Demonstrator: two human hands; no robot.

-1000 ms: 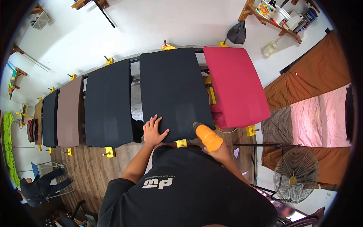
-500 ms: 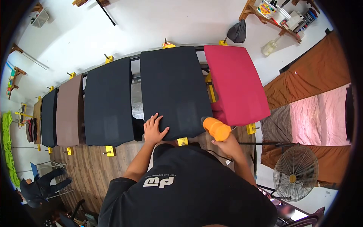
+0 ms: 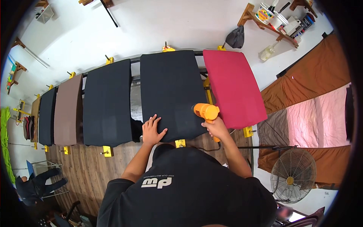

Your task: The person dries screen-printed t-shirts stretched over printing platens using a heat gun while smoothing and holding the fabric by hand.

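My right hand (image 3: 216, 128) is wrapped round the handle of an orange heat gun (image 3: 206, 110) with a dark nozzle. The nozzle points left over the right side of a black cloth (image 3: 172, 89) stretched smoothly on a flat board. On the lower left corner of that cloth lies my left hand (image 3: 152, 130), fingers spread flat. Just right of the heat gun is a red cloth (image 3: 236, 87) on its own board. A power cord hangs from the gun's handle down past the board's near edge.
Further boards run left, with a black cloth (image 3: 107, 102) and a brown cloth (image 3: 68, 109). Yellow brackets (image 3: 107, 151) stick out along the rail. A standing fan (image 3: 293, 176) is at lower right. Another person (image 3: 36, 187) is at lower left. A shelf (image 3: 270, 26) holds tubs and bottles.
My right hand has moved the heat gun left and up, from the gap beside the red cloth to over the black cloth's right side. My left hand stays on the corner.
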